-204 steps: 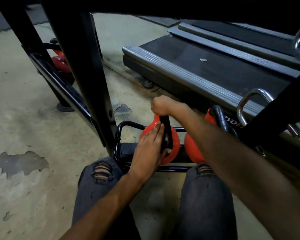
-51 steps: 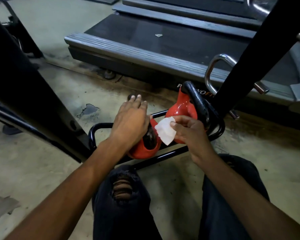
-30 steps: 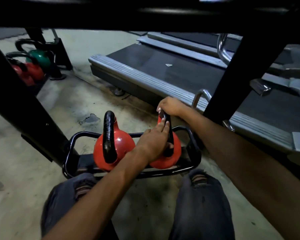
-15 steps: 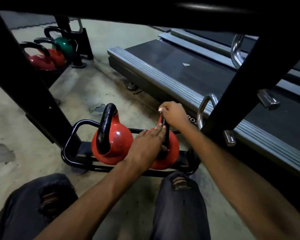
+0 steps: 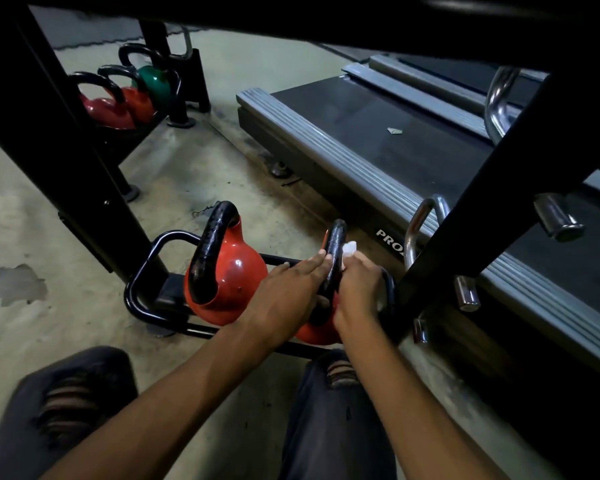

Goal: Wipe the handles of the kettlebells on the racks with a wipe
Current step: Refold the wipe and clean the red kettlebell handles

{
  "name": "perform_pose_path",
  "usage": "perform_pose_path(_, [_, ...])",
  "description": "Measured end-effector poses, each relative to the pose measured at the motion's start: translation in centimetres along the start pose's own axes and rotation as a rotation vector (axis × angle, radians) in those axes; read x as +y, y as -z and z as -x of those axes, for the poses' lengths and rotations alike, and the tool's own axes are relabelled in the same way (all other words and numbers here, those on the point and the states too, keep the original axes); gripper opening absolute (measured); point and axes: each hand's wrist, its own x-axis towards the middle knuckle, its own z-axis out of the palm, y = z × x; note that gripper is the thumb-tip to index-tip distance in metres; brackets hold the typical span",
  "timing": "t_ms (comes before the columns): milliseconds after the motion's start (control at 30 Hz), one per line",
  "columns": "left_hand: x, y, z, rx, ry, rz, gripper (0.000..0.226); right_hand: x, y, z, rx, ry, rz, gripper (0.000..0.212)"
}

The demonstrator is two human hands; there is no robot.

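Two red kettlebells with black handles sit on a low black rack (image 5: 142, 271) on the floor. The left kettlebell (image 5: 236, 278) stands free. My left hand (image 5: 288, 296) lies with straight fingers against the left side of the right kettlebell's handle (image 5: 336, 244). My right hand (image 5: 359, 282) holds a white wipe (image 5: 350, 249) against the right side of that handle, lower on its shaft. The right kettlebell's red body (image 5: 317, 332) is mostly hidden behind my hands.
A treadmill (image 5: 413, 150) runs along the right behind the rack. Black rack uprights (image 5: 66, 140) cross the view left and right, with chrome pegs (image 5: 558, 220) on the right one. More red and green kettlebells (image 5: 136, 95) sit on a far rack. My knees are below.
My right hand has slid from the top of the right kettlebell's handle down its right side, and the wipe now shows. My left hand stays on the handle.
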Motion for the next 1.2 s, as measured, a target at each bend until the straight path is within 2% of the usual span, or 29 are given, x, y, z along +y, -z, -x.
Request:
perform_pose_path(67, [-0.1, 0.1, 0.0, 0.001, -0.024, -0.02, 0.072, 1.3, -0.6, -1.1, -0.011, 0.286, 0.229, 0.026])
perform_pose_path(200, [0.1, 0.8, 0.1, -0.021, -0.036, -0.012, 0.075, -0.2, -1.6, -5.7, -0.151, 0.595, 0.697, 0.029])
perform_pose_path(267, [0.2, 1.1, 0.0, -0.044, -0.026, -0.034, 0.078, -2.8, -2.0, -8.2, -0.351, 0.652, 1.033, 0.024])
perform_pose_path(333, [0.4, 1.4, 0.1, -0.039, -0.022, -0.066, 0.076, -5.5, -2.7, -9.2, -0.583, 0.61, 1.445, 0.026])
perform_pose_path(400, [0.4, 1.3, 0.5, -0.001, -0.026, -0.089, 0.073, -7.3, -3.7, -8.5, -0.753, 0.599, 1.717, 0.03])
perform_pose_path(467, [0.0, 0.7, 1.1, 0.106, -0.05, -0.094, 0.066, -7.6, -4.3, -7.2, -0.87, 0.652, 1.945, 0.032])
perform_pose_path(533, [-0.3, -0.5, 2.1, 0.195, -0.077, -0.086, 0.058, -7.3, -4.5, -6.0, -0.914, 0.721, 2.113, 0.04])
perform_pose_path(667, [-1.3, -3.0, 4.1, 0.295, -0.174, -0.052, 0.064, -7.5, -4.0, -6.1, -0.864, 0.793, 2.118, 0.042])
perform_pose_path(767, [-2.2, -3.7, 5.3, 0.285, -0.33, -0.046, 0.07, -6.1, -4.1, -3.9, -0.991, 0.785, 2.324, 0.044])
perform_pose_path(833, [-2.7, -4.0, 5.9, 0.273, -0.396, -0.049, 0.07, -5.9, -4.6, -2.4, -1.072, 0.703, 2.446, 0.044])
perform_pose_path(967, [-3.3, -4.2, 6.3, 0.224, -0.426, 0.021, 0.07, -7.7, -6.1, -3.3, -0.989, 0.76, 2.454, 0.043])
perform_pose_path(1033, [-3.7, -4.0, 6.4, 0.225, -0.447, 0.072, 0.061, -7.5, -6.0, -2.4, -1.015, 0.765, 2.475, 0.044])
perform_pose_path(1100, [-4.2, -3.8, 7.1, 0.24, -0.456, 0.149, 0.05, -6.2, -4.6, -0.4, -1.118, 0.881, 2.48, 0.044])
perform_pose_path(1133, [-4.4, -3.7, 7.6, 0.244, -0.447, 0.203, 0.046, -5.5, -3.4, 0.5, -1.148, 1.055, 2.452, 0.043])
perform_pose_path(1200, [-5.0, -3.1, 8.4, 0.265, -0.387, 0.328, 0.043, -5.2, -1.1, 1.1, -1.067, 1.367, 2.34, 0.041])
